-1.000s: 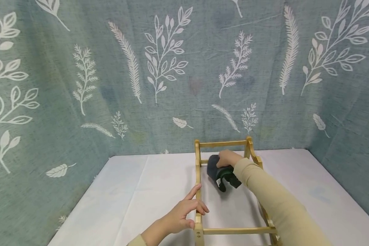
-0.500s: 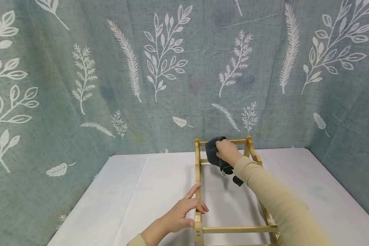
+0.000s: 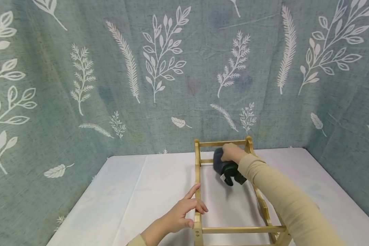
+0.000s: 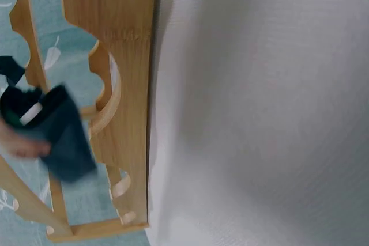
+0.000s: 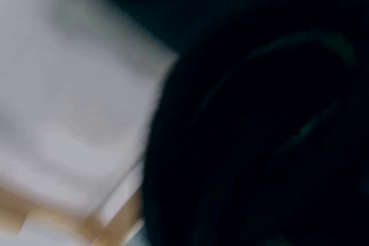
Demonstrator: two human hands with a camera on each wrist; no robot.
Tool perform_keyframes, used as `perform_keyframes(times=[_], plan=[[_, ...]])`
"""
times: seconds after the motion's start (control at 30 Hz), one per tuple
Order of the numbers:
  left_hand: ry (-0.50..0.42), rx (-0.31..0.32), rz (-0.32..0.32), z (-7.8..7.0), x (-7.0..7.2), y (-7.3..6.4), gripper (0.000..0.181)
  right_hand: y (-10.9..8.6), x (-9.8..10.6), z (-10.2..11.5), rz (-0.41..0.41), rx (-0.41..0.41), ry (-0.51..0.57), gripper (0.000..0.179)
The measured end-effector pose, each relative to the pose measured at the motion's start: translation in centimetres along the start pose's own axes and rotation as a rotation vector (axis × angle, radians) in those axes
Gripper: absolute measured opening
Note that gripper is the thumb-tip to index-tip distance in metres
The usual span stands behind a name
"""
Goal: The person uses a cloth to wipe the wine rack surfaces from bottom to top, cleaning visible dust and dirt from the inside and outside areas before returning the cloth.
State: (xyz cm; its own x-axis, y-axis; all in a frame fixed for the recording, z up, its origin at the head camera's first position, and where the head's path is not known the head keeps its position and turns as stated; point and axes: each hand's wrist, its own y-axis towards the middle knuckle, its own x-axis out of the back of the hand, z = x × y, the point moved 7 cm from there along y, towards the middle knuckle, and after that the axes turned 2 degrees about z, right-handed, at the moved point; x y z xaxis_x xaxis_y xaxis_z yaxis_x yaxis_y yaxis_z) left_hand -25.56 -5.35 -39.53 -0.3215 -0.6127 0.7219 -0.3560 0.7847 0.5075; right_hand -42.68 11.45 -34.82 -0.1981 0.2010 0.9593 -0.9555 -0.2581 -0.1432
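A light wooden rack (image 3: 197, 171) with scalloped side boards lies across the white table. My left hand (image 3: 179, 215) holds its left rail near the front, index finger stretched along the wood, other fingers bent over it and thumb on the outer side. Toward the rack's far end, my right hand (image 3: 232, 152) grips a dark navy cloth piece (image 3: 219, 162) from above. Dark straps and an opening with some green inside hang toward me; its exact kind is unclear. In the left wrist view the cloth piece (image 4: 69, 142) is blurred. It fills much of the right wrist view.
Patterned grey-green fabric (image 3: 172, 85) stands behind and at both sides of the white table (image 3: 160, 181). Crossbars join the rack's sides at the far end and near the front. The right forearm passes over the right side board.
The right hand lifted the dark cloth piece toward the far crossbars, then brought it back lower and a little to the right. The rack's right side looks shifted slightly; the left hand stays put.
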Motion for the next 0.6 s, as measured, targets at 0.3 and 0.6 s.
perform_keyframes(times=[0.3,0.6], plan=[[0.009,-0.001,-0.005,-0.2,-0.2,0.1,0.068,1.3,-1.7,3.7,-0.124,0.139,-0.123,0.041],[0.045,-0.014,-0.022,-0.3,0.1,-0.1,0.069,0.5,0.6,-2.8,-0.192,-0.073,-0.08,0.017]])
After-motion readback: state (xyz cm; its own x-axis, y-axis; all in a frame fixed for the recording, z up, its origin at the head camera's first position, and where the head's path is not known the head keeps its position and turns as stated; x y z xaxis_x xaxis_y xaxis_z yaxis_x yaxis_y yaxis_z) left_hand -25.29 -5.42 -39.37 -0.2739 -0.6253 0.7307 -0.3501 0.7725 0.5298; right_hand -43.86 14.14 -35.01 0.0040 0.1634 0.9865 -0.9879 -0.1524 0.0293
